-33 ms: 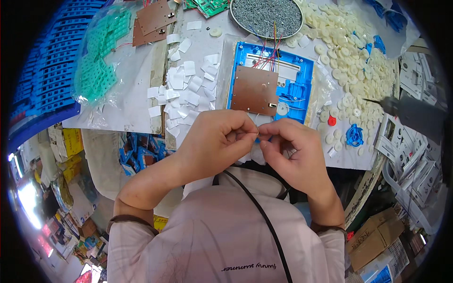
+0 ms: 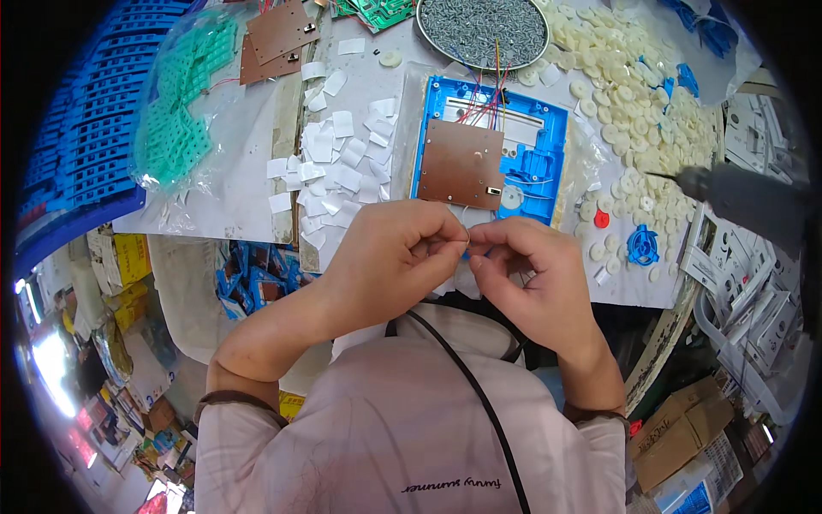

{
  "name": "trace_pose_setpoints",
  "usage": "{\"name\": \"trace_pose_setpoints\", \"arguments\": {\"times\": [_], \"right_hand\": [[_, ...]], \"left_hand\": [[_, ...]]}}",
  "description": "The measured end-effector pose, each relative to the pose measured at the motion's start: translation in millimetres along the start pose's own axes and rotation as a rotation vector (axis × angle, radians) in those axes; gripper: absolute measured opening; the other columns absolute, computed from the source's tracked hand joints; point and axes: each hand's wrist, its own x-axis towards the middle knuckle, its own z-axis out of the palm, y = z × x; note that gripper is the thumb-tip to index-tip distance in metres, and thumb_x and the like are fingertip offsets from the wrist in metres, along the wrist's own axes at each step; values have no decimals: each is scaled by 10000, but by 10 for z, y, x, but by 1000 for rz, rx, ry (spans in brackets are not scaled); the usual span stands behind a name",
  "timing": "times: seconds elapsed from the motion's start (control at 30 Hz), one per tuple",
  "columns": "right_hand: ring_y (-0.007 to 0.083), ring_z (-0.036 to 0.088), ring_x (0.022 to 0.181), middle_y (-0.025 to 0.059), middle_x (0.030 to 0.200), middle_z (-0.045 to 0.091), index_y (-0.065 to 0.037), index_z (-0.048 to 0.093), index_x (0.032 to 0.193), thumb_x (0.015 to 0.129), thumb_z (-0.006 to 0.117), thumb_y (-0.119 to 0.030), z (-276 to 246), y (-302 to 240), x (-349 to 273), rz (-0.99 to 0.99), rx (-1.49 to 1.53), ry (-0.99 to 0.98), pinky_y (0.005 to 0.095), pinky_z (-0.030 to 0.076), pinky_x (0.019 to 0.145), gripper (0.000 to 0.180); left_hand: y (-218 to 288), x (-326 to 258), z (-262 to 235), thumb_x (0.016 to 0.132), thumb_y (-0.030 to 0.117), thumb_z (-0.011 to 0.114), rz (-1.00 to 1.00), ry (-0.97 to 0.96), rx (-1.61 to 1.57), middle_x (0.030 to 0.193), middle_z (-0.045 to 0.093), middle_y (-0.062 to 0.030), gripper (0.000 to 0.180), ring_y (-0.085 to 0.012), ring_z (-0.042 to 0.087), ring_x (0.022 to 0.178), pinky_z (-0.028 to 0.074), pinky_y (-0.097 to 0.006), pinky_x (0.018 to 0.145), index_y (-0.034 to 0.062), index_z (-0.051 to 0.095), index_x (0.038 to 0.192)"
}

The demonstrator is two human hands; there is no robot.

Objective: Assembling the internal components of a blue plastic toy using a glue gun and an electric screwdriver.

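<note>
In front of my chest, both hands meet at the near edge of a blue plastic housing (image 2: 561, 154). My left hand (image 2: 402, 248) is closed in a pinch of thumb and forefinger. My right hand (image 2: 535, 270) curls beside it, its forefinger touching the left fingertips and its thumb slightly lower. Whatever sits between the fingertips is too small to make out. Just beyond the hands, a brown circuit board (image 2: 462, 163) with a small black slide switch (image 2: 494, 192) lies over the housing. Red, blue and yellow wires (image 2: 488, 111) run from its far side.
A round tray of screws (image 2: 484, 34) stands at the back, with cream plastic discs (image 2: 634, 128) heaped to its right. White paper pieces (image 2: 342, 154) lie left of the housing. A dark pointed power tool (image 2: 736, 197) juts in from the right. Green lattice parts (image 2: 175, 137) lie at left.
The power tool at the right has shifted slightly to the left and up. Both hands keep their pose, the right thumb moving only a little.
</note>
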Motion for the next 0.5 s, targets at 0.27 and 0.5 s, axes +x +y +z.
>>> {"name": "trace_pose_setpoints", "arguments": {"times": [0.27,0.5], "right_hand": [[189,701,679,97,855,687,-1,692,1034,818,735,-6,82,77,-12,-229,-188,88,297,551,594,221],[234,704,689,106,856,684,-9,692,1050,797,726,-6,70,91,-5,-308,-283,86,333,559,622,256]], "left_hand": [[27,4,53,869,-1,684,70,51,167,723,564,18,44,-22,475,606,381,-207,525,8,641,865],[42,23,34,833,3,695,36,38,221,703,529,34,76,-16,440,602,362,-203,521,25,624,818]]}}
